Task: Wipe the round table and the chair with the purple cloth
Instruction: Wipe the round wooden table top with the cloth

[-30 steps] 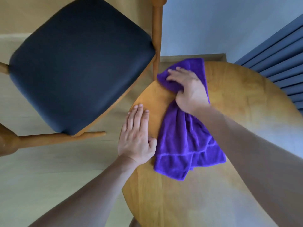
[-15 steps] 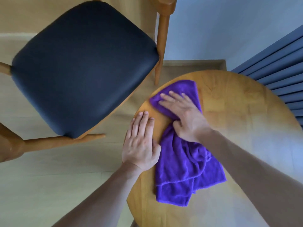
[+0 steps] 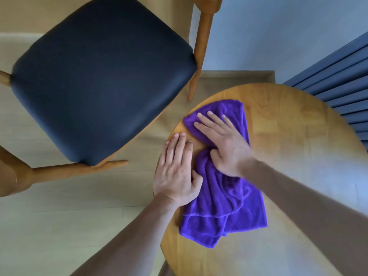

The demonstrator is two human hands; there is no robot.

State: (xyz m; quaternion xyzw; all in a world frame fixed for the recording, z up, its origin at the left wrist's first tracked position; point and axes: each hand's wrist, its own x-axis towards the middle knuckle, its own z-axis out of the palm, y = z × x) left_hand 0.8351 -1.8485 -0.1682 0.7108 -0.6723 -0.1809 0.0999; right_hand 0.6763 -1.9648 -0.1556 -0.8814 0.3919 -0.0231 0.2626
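The purple cloth (image 3: 223,204) lies bunched along the round worktop's (image 3: 298,156) left edge. The right hand (image 3: 223,144) presses it flat, fingers spread. The left hand (image 3: 177,172) rests flat, unclenched, at the rim. The chair (image 3: 99,76) stands just beside; the worktop's right half is bare.

Domestic interior, likely a dining or sitting corner of a home. Indicated by: round wooden table (image 3: 298,136); wooden-framed chair (image 3: 99,80) with dark padded seat; pale wood-look floor (image 3: 59,226); plain light wall (image 3: 278,32) with skirting; blue pleated curtain (image 3: 342,80) hung at right.
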